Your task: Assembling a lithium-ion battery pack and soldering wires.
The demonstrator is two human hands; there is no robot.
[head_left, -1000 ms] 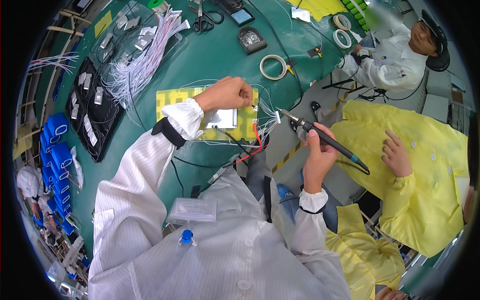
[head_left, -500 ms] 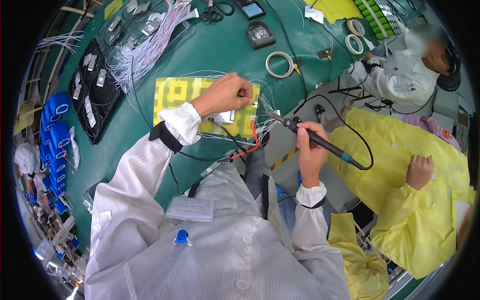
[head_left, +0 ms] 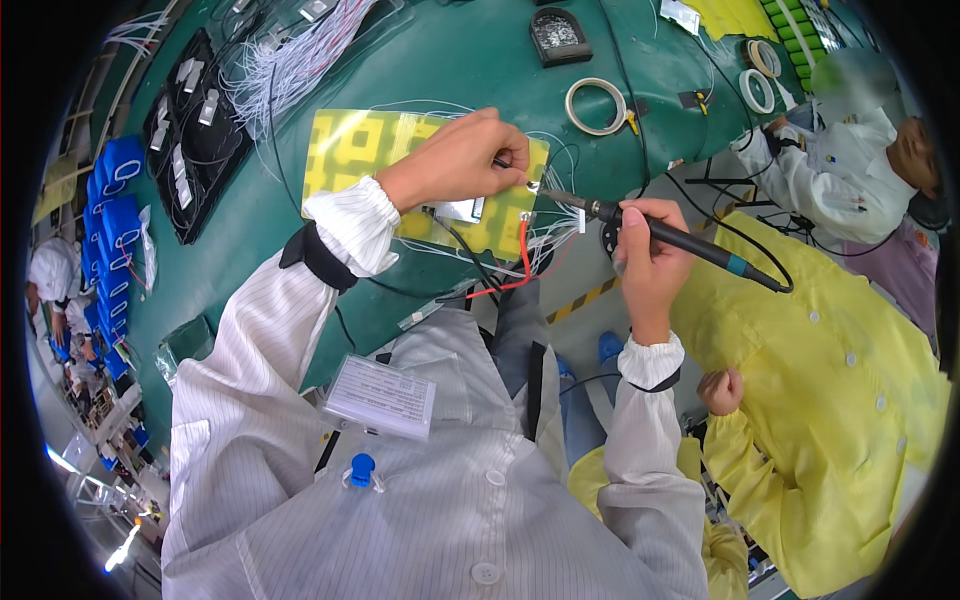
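Observation:
A yellow-covered flat pack (head_left: 335, 180) lies on the green bench in front of me. My left hand (head_left: 465, 160) is over its right half, fingers pinched at the right edge; a small dark bit shows between them, too little to name. In my right hand (head_left: 655, 255) is a soldering iron (head_left: 690, 242), its tip pointing left at that edge, close to my left fingertips. Whether the tip touches is hard to tell. A red wire (head_left: 527, 250) runs down from the pack's lower right corner beside a black wire (head_left: 470, 250). Thin white wires (head_left: 560, 230) fan out at its right side.
At the back stand a black tray of metal shavings (head_left: 560, 38) and a tape roll (head_left: 597, 107). White wire bundles (head_left: 290, 80) and a black tray (head_left: 190, 140) lie left, near blue bins (head_left: 118, 220). Close on my right is a person in a yellow coat (head_left: 810, 370).
The view has shifted, so the bench sits higher and further left bits drop out. The soldering iron's tip has come nearer to my left fingertips at the pack's edge.

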